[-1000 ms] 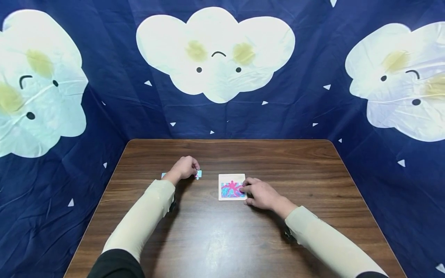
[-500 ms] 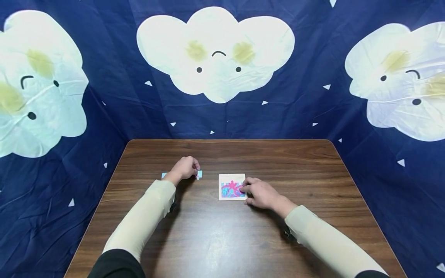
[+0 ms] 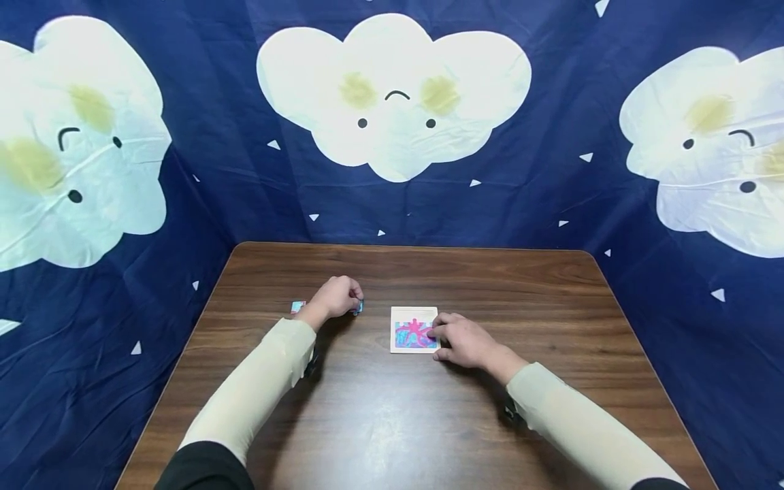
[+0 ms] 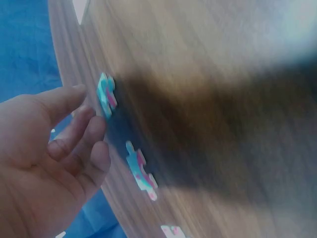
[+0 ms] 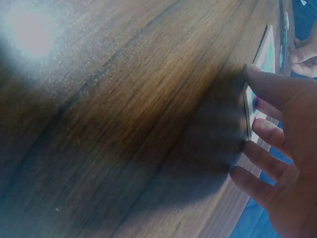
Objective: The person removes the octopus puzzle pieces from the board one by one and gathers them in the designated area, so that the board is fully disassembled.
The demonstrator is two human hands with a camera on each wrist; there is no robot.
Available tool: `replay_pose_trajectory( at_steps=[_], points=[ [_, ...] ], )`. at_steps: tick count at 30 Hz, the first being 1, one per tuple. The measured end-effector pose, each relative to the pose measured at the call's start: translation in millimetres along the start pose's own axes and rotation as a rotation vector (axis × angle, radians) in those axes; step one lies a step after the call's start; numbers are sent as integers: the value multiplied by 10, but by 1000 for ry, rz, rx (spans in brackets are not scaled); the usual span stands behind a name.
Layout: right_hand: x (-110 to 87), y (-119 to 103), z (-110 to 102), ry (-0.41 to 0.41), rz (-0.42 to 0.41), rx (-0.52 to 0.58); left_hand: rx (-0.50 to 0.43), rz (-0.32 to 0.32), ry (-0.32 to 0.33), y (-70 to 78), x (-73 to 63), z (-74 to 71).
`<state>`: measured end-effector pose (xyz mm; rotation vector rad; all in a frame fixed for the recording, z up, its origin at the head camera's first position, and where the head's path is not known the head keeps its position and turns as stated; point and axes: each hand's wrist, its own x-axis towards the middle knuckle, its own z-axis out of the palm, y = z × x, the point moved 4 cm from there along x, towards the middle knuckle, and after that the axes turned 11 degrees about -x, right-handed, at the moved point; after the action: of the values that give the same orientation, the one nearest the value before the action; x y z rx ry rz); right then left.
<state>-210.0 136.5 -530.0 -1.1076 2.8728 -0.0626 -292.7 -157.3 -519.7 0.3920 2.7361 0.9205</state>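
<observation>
My left hand (image 3: 335,297) reaches over the far left of the table, its thumb and fingers lightly bent with a gap between them. Right at its fingertips lies a blue and pink jigsaw piece (image 4: 107,95). A second jigsaw piece (image 4: 141,171) lies below the first in the left wrist view, hidden under the wrist in the head view. Further left is another piece (image 3: 298,306). My right hand (image 3: 467,340) rests spread on the right edge of a white puzzle tray (image 3: 414,312), fingertips over its rim. Inside the tray, joined pieces show a pink octopus (image 3: 414,329) on blue and purple.
The brown wooden table (image 3: 392,415) has a bright glare spot near its front. Blue cloth (image 3: 208,136) with white clouds hangs behind it and at both sides.
The head view has turned slightly, shifting the scene right. The piece at my left fingertips now looks narrower and darker, and more of the leftmost piece shows. The right hand stays on the tray.
</observation>
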Motion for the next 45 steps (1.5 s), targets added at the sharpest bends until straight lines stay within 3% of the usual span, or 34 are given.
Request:
replay_pose_trajectory(
  at_steps=[4,13,20,28,37,45],
  points=[
    [6,15,-9,22,23,3,-15,14,-9,130,-19,85],
    [27,15,5,105,15,30,-35,117,-59,456,-93,395],
    [49,-30,22,104,-10,71,-45,150,-97,560,-86,585],
    [58,-83,90,130,-31,78,-16,159,-122,626,-93,617],
    [101,-108,118,101,-33,67,27,171,-153,663,-78,651],
    [132,-150,88,74,-50,54,56,164,-143,658,-73,687]
  ],
)
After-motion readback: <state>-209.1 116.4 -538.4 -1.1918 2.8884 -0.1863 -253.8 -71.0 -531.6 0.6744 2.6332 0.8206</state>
